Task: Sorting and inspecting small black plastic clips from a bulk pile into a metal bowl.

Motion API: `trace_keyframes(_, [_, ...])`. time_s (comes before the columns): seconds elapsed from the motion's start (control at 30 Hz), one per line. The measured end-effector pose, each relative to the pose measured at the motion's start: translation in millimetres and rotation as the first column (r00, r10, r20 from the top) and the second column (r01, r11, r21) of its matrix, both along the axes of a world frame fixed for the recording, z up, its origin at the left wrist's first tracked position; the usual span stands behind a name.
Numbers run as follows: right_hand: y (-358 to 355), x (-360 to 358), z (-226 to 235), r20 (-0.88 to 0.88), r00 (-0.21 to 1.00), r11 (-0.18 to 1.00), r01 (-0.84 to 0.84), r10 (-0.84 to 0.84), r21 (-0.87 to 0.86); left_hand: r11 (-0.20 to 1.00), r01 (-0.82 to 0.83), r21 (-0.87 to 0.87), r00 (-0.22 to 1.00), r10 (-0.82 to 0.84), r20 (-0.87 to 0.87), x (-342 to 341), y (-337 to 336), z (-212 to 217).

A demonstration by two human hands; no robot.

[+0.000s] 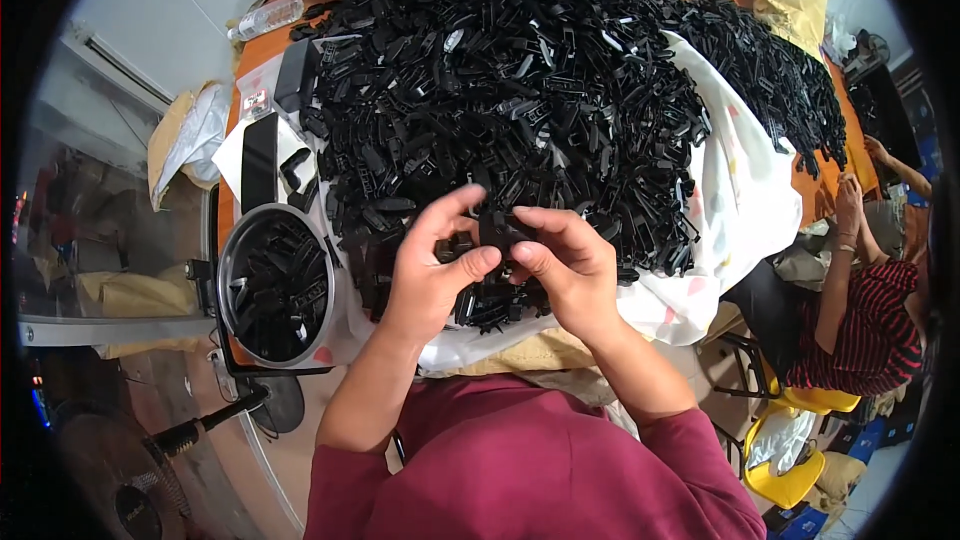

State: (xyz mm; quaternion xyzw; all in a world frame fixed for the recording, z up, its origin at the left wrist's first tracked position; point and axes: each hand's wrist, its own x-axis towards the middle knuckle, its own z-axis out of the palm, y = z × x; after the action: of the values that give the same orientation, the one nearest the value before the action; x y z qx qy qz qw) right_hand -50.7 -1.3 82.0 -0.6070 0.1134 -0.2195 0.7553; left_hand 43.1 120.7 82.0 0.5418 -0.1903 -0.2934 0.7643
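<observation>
Both my hands meet over the near edge of a large heap of small black plastic parts (520, 100). Between my fingertips is a dark black plastic part (494, 228); its outline blends into the heap behind it. My left hand (432, 265) is curled, thumb and fingers around the part's left side, with more black pieces showing near its palm. My right hand (572, 275) pinches the part's right side between thumb and fingertips. The parts' exact kind cannot be made out.
A round metal bowl (229, 292) of black parts stands at the left, near a dark phone-like slab (259, 162) and a plastic bottle (268, 18). White sheeting (745, 205) lies under the heap. At right, a person in a striped top (860, 325) sits by another pile.
</observation>
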Motion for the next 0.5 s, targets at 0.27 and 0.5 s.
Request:
trace_keyframes(0.27, [-6.2,-2.3,10.9,0.197,0.972,0.678,0.232,-0.13,-0.698,0.999,0.005,0.046,0.98,-0.014,0.197,0.0,7.1,2.3])
trace_keyframes(0.5, [-20.1,-12.9,25.0,0.096,0.994,0.422,0.064,0.054,-0.904,0.972,-0.069,0.226,0.684,-0.119,0.72,3.1,14.9,2.6])
